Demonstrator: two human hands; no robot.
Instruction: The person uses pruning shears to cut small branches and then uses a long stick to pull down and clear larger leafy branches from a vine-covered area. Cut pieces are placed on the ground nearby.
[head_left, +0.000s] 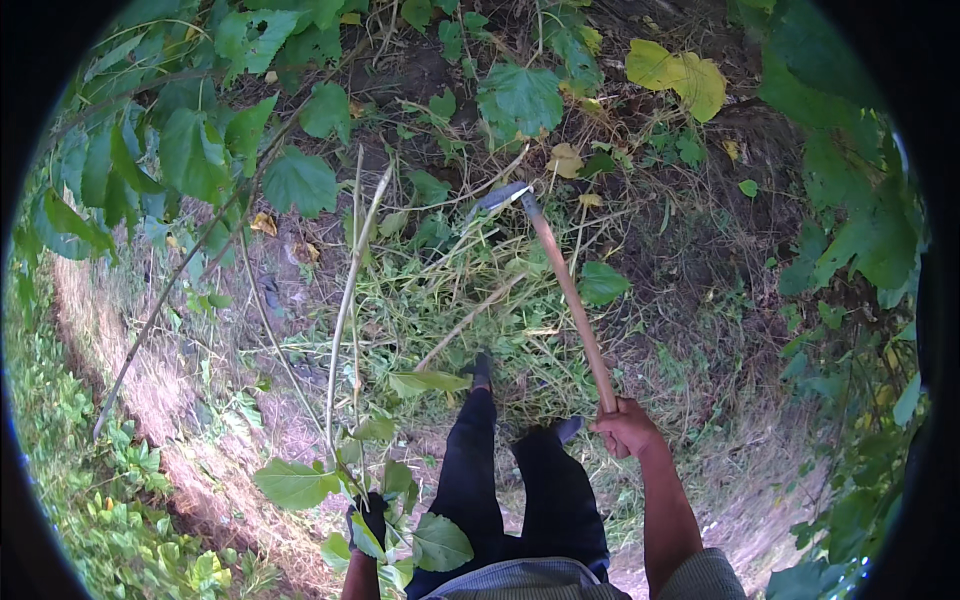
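Note:
My right hand (627, 429) is closed around the lower end of a long wooden handle (570, 300). The handle belongs to a sickle, whose curved metal blade (501, 196) points left at the far end, over cut weeds. In a dark glove, my left hand (369, 519) grips several thin leafy branches. One pale cut stem (346, 307) among them stands upward from the hand. Broad green leaves (442, 541) hang about the glove and partly cover it.
Cut green stalks (480, 277) lie on the ground before my feet. Leafy branches (187, 157) overhang at the upper left, with more foliage (855, 217) along the right. Low green plants (112, 517) grow at the lower left. Yellow leaves (679, 75) show near the top.

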